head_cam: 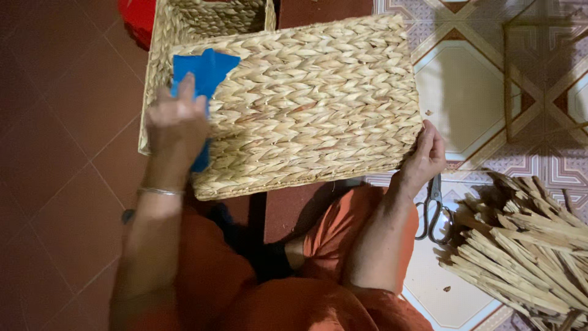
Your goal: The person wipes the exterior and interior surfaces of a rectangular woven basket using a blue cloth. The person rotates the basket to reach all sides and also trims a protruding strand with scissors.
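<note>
A large rectangular basket (pixel 318 104) woven from pale straw lies bottom-up across my lap. My left hand (pixel 176 122) presses a blue cloth (pixel 205 70) against the basket's left end, fingers over the cloth. My right hand (pixel 425 156) grips the basket's right lower corner, thumb on its face. A thin metal bangle (pixel 160 192) sits on my left wrist.
A second woven basket (pixel 202 18) stands behind the first, with something red (pixel 138 18) beside it. Scissors (pixel 433 211) lie on the tiled floor by my right knee. A bundle of dried straw strips (pixel 527 245) lies at the right. My legs are in orange cloth.
</note>
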